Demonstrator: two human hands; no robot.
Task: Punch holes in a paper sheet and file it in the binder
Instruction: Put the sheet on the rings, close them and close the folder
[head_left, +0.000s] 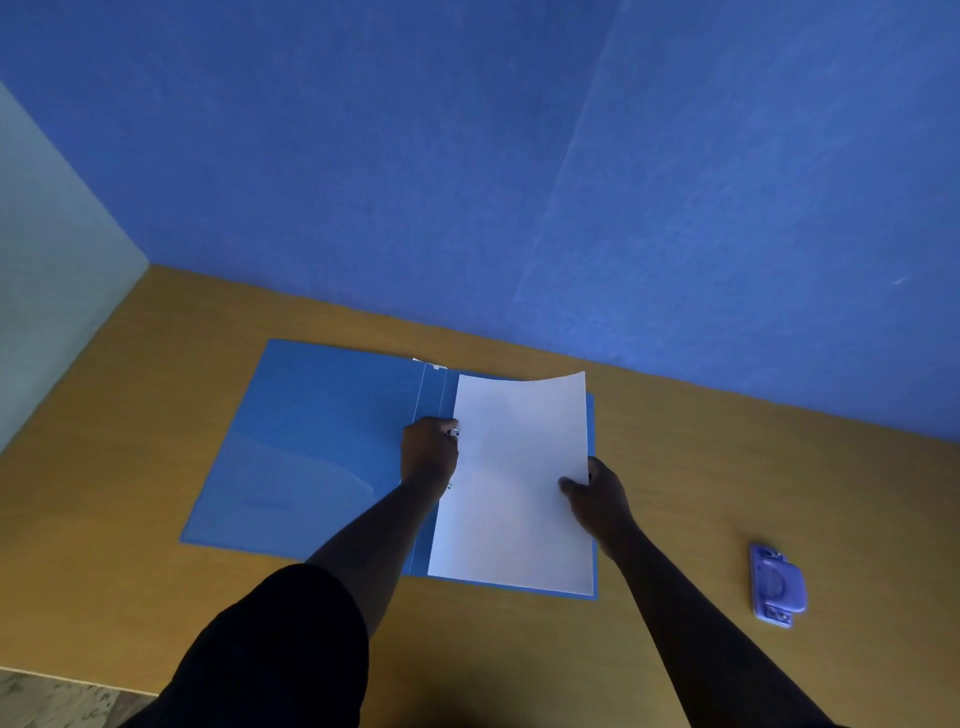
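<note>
Paper sheet (514, 478): white, blank, its far edge curling upward; lay over the right half of the open blue binder (311, 447) on the counter (701, 478). Left hand (428, 451) closed at the sheet's left edge by the rings; right hand (597, 491) pinched its right edge. Hole punch (776, 584): lilac, well apart to the right.

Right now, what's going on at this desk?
A person is filing a white paper sheet into an open blue binder lying flat on the wooden table. The left hand is at the binder's rings by the sheet's left edge; the right hand pinches the sheet's right edge. The hole punch sits untouched to the right.
</note>
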